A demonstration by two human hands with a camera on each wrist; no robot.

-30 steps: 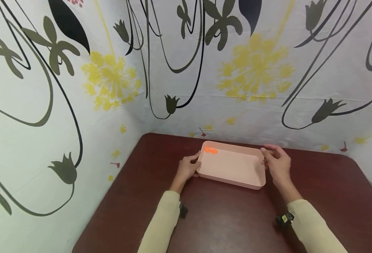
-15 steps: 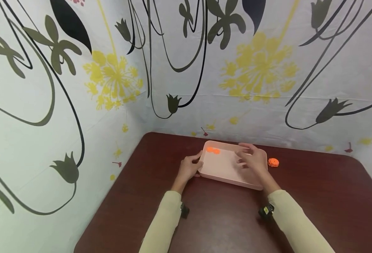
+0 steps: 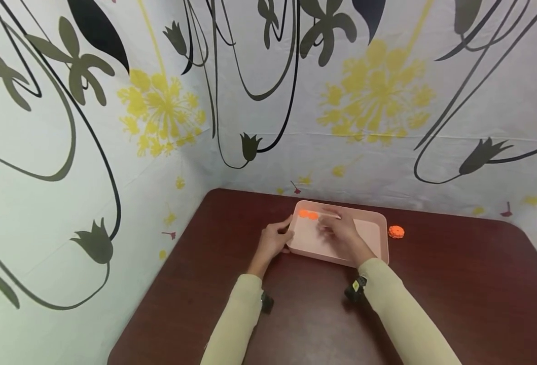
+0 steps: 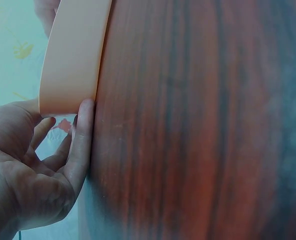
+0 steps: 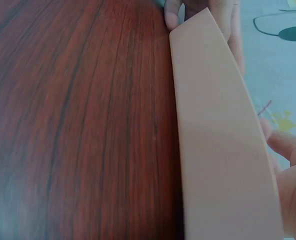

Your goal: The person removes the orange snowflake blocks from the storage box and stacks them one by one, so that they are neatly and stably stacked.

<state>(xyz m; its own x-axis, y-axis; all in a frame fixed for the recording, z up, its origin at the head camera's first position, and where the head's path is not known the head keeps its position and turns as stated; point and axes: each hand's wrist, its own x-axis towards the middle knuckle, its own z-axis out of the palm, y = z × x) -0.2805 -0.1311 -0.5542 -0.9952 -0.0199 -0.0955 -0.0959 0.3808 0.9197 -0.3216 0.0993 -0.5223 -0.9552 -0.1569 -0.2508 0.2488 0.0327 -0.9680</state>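
On the table, a shallow light-pink tray (image 3: 380, 238) holds two small orange round pieces (image 3: 308, 214) near its far left corner. My left hand (image 3: 272, 241) grips the tray's left end. In the left wrist view the left fingers (image 4: 80, 145) lie along the outside of the tray wall (image 4: 73, 60). Over the tray's middle is my right hand (image 3: 341, 230), slightly blurred, its fingertips close to the orange pieces. Whether those fingertips hold anything is hidden; in the right wrist view the tray wall (image 5: 218, 125) covers them.
A small cluster of orange pieces (image 3: 396, 232) lies on the table just right of the tray. The dark red-brown wooden table (image 3: 305, 314) meets a wall covering (image 3: 286, 167) with a flower pattern behind and on the left.
My right hand has moved left from beside the tray's right end to over its middle, uncovering the orange cluster. My left hand keeps its grip on the tray.
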